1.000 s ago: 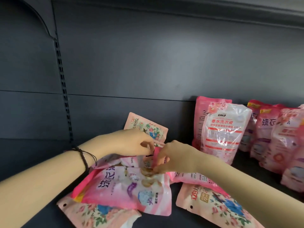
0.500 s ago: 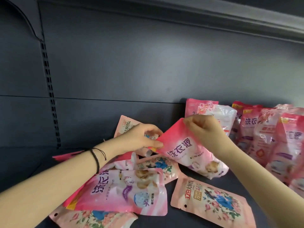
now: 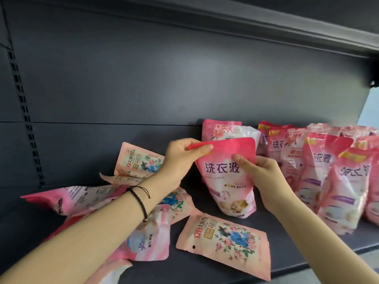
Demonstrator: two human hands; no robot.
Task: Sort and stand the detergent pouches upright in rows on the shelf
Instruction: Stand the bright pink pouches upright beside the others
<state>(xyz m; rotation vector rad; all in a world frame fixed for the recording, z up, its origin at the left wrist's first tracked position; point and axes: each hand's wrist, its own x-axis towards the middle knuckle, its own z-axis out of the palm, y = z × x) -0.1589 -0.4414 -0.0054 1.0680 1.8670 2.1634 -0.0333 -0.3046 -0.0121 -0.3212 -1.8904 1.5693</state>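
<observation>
A pink detergent pouch (image 3: 229, 181) with purple lettering stands upright on the dark shelf (image 3: 307, 247), held by both hands. My left hand (image 3: 182, 158) pinches its top left corner. My right hand (image 3: 258, 171) grips its right edge, thumb on the front. To its right stand rows of upright pink pouches (image 3: 320, 167). A white and pink pouch (image 3: 227, 132) stands just behind it. Several pouches lie flat at the left, among them a floral one (image 3: 223, 242) in front and a pink one (image 3: 143, 240) under my left forearm.
The dark back panel (image 3: 164, 78) rises behind the shelf, with a slotted upright (image 3: 26, 119) at the left. The upper shelf's edge (image 3: 266, 29) runs overhead. Another floral pouch (image 3: 137, 162) leans against the back panel.
The pink pouch was picked out of the flat pile, lifted, turned upright and set down to the right beside the standing rows. Both hands moved right with it.
</observation>
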